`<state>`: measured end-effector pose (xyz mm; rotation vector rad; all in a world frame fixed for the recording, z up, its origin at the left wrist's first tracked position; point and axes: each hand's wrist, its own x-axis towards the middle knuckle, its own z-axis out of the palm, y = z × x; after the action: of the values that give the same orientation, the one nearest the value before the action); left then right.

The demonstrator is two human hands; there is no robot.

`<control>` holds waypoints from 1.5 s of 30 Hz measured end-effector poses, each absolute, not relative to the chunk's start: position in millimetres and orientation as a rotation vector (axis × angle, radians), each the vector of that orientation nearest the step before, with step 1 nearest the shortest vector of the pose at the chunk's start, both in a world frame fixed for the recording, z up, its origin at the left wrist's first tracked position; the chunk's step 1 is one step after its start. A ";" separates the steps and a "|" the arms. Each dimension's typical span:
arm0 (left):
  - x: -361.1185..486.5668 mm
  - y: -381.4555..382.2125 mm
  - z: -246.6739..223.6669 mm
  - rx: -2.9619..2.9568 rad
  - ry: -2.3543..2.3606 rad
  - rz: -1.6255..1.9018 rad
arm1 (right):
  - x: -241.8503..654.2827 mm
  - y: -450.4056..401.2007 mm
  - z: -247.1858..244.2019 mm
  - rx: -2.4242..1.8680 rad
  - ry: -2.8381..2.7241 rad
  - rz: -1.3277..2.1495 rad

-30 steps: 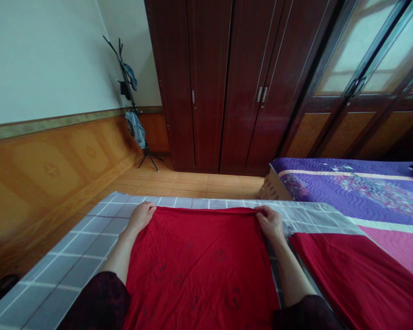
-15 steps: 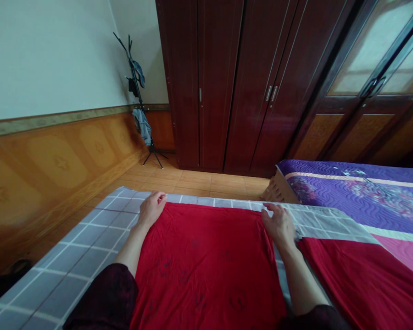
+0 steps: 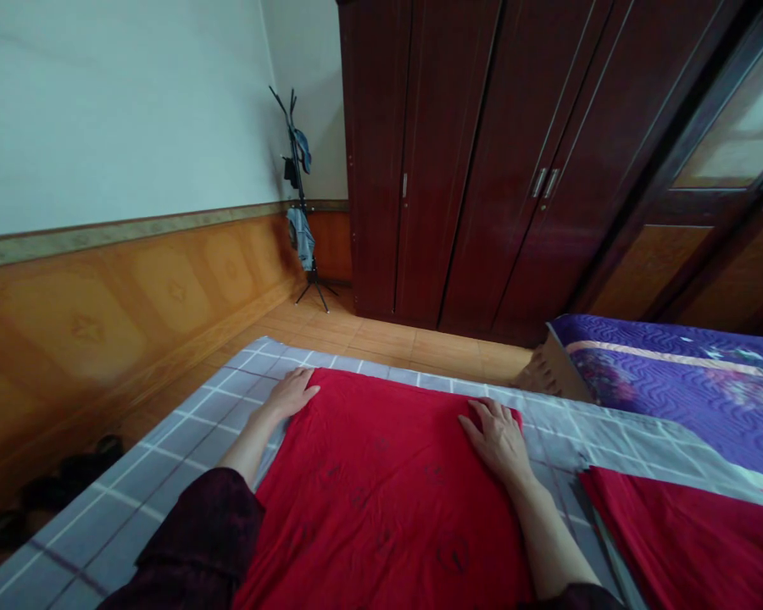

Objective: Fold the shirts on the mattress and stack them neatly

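A red cloth [image 3: 387,474] with dark markings lies spread before me on a grey checked cover [image 3: 165,462]; its near end runs out of view. My left hand [image 3: 291,395] rests at its far left corner, fingers extended and the thumb on the fabric. At the far right corner, my right hand [image 3: 499,436] lies flat on the red fabric with its fingers apart. Neither hand grips anything. A second red cloth [image 3: 693,534] lies to the right, apart from my right hand.
Beyond the checked surface stands a dark red wardrobe [image 3: 458,169]. A coat rack [image 3: 298,186] holding a cap and clothing stands in the corner. A purple quilt [image 3: 687,381] covers a bed at the right. Dark shoes [image 3: 57,487] sit on the floor at left.
Both hands have gone from pinching near the far corners to lying flat on the red cloth. The cloth's far edge now lies down on the cover. The camera view has turned left.
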<state>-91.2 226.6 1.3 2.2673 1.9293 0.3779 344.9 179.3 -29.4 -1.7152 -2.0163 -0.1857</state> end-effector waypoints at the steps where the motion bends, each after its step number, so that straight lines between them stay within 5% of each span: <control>1: -96.7 217.0 5.1 2.249 1.921 0.347 | 345.4 179.8 -30.1 -1.710 -2.020 -0.199; 12: -105.1 26.9 4.4 1.837 2.074 0.409 | 349.0 184.5 -36.6 -1.683 -2.063 -0.270; 27: -113.4 22.6 9.9 1.775 2.188 0.417 | 331.5 174.3 -15.3 -1.850 -2.190 -0.273; 35: -118.8 22.6 -0.8 1.827 2.167 0.326 | 308.1 81.8 -17.8 -1.781 -2.338 -0.168; 40: -123.0 24.8 -6.6 1.886 2.123 0.288 | 320.5 27.2 1.0 -2.167 -2.122 -0.169; 45: -130.6 17.1 -4.5 1.921 1.987 0.344 | 313.0 -28.2 8.6 -1.959 -2.304 0.025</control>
<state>-130.6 17.1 -4.5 1.9215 1.9867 0.3437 313.0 -28.2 8.6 -1.9591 -2.3042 0.0249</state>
